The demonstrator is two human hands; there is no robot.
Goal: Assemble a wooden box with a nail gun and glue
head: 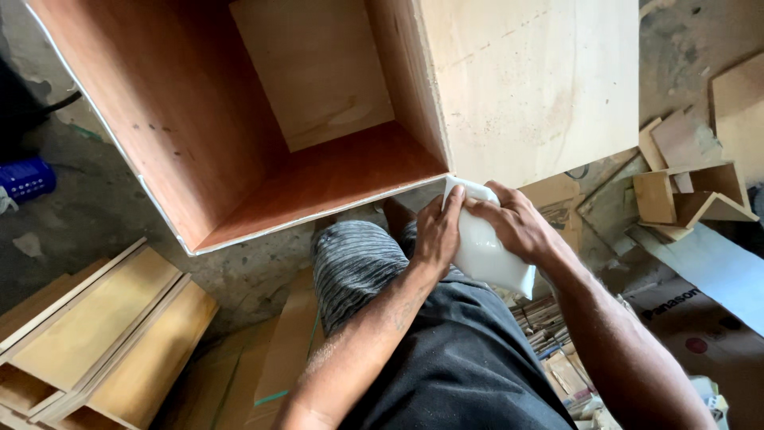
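Head view: I see both hands, left hand (436, 232) & right hand (513, 223), closed round a white plastic bottle (487, 253) w/ its tip at the plywood box (318, 119) front edge corner; prob. gluing the edging, next needs steady squeeze along the edge.

Floor (95, 211): grey, rough concrete, dusty. An open plywood box (263, 151) stands on it, opening upward toward the camera, reddish inside, pale outside. Lower left: stacked light wooden panels (95, 334) lie flat. Right: loose plywood offcuts (684, 191), one a small open-sided frame, beside a pale blue board (716, 267) and a brown cardboard sheet (700, 326). Far left: a blue plastic object (25, 179).
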